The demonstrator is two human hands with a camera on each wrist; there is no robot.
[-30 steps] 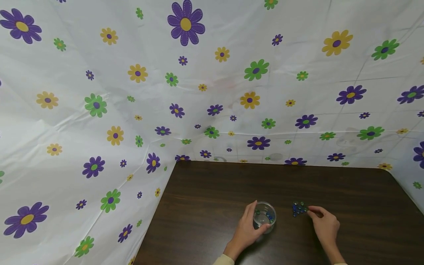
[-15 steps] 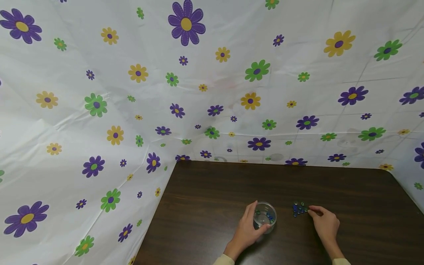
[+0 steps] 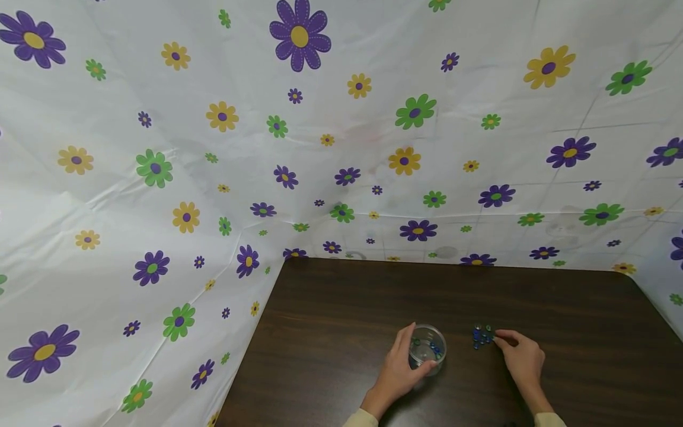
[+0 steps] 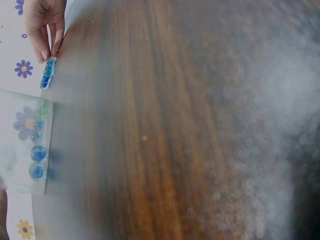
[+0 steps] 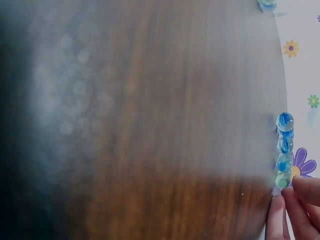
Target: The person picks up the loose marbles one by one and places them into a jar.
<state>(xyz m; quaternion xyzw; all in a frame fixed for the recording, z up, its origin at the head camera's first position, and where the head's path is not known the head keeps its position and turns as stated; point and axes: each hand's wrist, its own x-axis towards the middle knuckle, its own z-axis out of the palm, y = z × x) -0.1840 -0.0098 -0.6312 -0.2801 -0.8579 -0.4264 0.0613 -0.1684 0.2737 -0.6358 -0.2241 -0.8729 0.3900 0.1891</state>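
My left hand [image 3: 396, 370] grips a clear round jar [image 3: 427, 372], thumb on the near side and fingers on the far side. Several blue and green marbles [image 4: 38, 153] lie at the jar's bottom. To the right, a small cluster of blue and green marbles [image 3: 476, 335] sits on the table, packed close together. My right hand [image 3: 523, 363] is at the cluster's right edge, thumb and fingertips pinching a green marble [image 5: 283, 180]. In the right wrist view this marble touches the row of blue ones; fingertips partly cover it.
A dark wood-grain table [image 3: 347, 308] extends around both hands. White sheeting [image 3: 341, 118] with printed flowers hangs behind it and along the left and right sides. The jar stands a short way left of the marble cluster.
My right hand has shifted slightly left, its fingertips closer in against the marble cluster. My left hand and the jar have stayed in place.
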